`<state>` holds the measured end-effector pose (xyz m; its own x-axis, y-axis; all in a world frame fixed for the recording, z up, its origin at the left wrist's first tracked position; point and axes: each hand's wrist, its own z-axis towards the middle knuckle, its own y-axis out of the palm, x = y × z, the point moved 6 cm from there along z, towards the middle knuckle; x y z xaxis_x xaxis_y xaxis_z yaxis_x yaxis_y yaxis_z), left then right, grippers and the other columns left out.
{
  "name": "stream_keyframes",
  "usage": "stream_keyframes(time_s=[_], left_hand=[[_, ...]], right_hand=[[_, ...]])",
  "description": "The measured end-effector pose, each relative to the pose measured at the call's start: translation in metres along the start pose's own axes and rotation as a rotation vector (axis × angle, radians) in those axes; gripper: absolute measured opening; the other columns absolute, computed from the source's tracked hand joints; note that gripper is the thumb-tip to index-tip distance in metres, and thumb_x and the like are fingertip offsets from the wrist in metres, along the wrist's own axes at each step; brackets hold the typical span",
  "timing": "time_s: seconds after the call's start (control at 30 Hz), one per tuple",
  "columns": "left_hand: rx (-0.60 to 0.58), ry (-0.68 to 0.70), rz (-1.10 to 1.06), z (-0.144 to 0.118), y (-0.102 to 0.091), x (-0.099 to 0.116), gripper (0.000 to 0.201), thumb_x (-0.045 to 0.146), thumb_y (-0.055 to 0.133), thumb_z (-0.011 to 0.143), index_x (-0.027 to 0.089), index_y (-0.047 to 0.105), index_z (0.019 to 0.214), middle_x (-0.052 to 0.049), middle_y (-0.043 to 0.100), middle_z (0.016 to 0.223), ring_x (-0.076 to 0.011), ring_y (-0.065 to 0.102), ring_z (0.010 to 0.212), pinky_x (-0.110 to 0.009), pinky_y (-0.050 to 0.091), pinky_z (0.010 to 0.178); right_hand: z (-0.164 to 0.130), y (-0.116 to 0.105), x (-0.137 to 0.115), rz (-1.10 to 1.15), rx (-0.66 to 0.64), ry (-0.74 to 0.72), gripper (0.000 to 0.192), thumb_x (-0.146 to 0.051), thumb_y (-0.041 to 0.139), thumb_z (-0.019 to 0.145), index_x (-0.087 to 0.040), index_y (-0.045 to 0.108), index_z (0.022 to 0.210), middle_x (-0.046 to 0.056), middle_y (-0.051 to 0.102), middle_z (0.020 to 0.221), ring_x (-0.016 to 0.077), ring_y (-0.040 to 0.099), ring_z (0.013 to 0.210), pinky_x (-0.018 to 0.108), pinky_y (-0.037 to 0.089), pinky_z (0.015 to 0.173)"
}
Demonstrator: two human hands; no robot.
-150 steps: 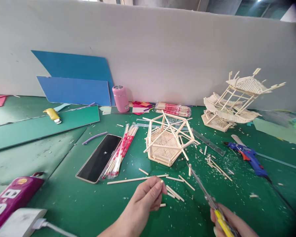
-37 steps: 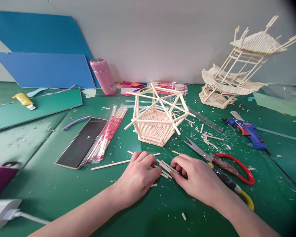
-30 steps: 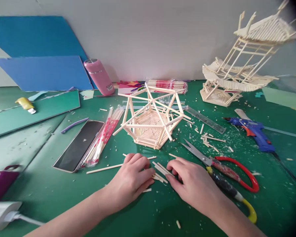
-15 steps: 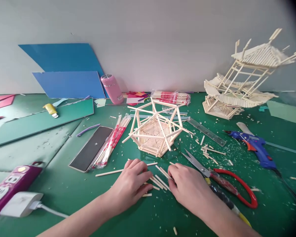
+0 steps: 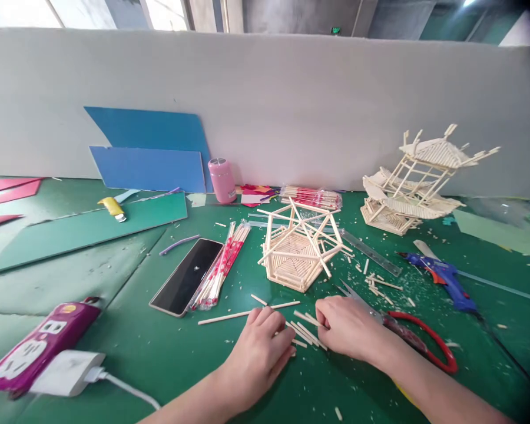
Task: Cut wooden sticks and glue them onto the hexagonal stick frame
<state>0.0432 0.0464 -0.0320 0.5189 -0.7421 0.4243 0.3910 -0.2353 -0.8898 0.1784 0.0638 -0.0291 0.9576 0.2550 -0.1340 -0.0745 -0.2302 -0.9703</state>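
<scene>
My left hand [image 5: 260, 353] lies palm down on the green mat, its fingertips touching a small row of cut wooden sticks [image 5: 304, 333]. My right hand [image 5: 347, 327] rests on the same sticks from the right, fingers curled over their ends. Neither hand lifts anything. Just behind the hands stands a hexagonal stick frame [image 5: 298, 252]. A long uncut stick [image 5: 247, 313] lies to the left of my left hand. Red-handled scissors [image 5: 417, 341] lie partly under my right wrist.
A phone [image 5: 186, 284] and a pack of sticks [image 5: 221, 272] lie at left. A blue glue gun [image 5: 446, 281], a ruler [image 5: 371, 253] and a finished stick pavilion [image 5: 417, 182] are at right. A power strip [image 5: 39, 347] with a white plug sits near left. Pink bottle [image 5: 222, 179] by the wall.
Five seconds ago my right hand held the scissors and my left a stick; now the scissors lie on the mat and both hands press on the cut sticks. The view has tilted up.
</scene>
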Motion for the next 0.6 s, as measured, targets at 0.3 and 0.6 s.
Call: stream_keyframes(time_s=[0.3, 0.6], left_hand=[[0.196, 0.077, 0.077, 0.001, -0.029, 0.02, 0.024, 0.015, 0.039, 0.086, 0.015, 0.051, 0.107, -0.012, 0.053, 0.096, -0.024, 0.046, 0.082, -0.04, 0.037, 0.07], [0.26, 0.14, -0.039, 0.014, -0.035, 0.038, 0.024, 0.015, 0.036, 0.085, 0.018, 0.054, 0.069, -0.001, 0.052, 0.054, -0.0143, 0.045, 0.047, -0.026, 0.035, 0.045]], right_hand=[[-0.023, -0.022, -0.013, 0.035, 0.083, -0.062, 0.015, -0.01, 0.043, 0.08, -0.021, 0.05, 0.072, -0.001, 0.06, 0.068, 0.0157, 0.057, 0.062, 0.026, 0.033, 0.052], [-0.05, -0.044, -0.032, 0.241, 0.205, -0.231, 0.012, -0.016, 0.047, 0.082, -0.02, 0.053, 0.073, 0.001, 0.058, 0.072, 0.0165, 0.053, 0.067, 0.027, 0.04, 0.055]])
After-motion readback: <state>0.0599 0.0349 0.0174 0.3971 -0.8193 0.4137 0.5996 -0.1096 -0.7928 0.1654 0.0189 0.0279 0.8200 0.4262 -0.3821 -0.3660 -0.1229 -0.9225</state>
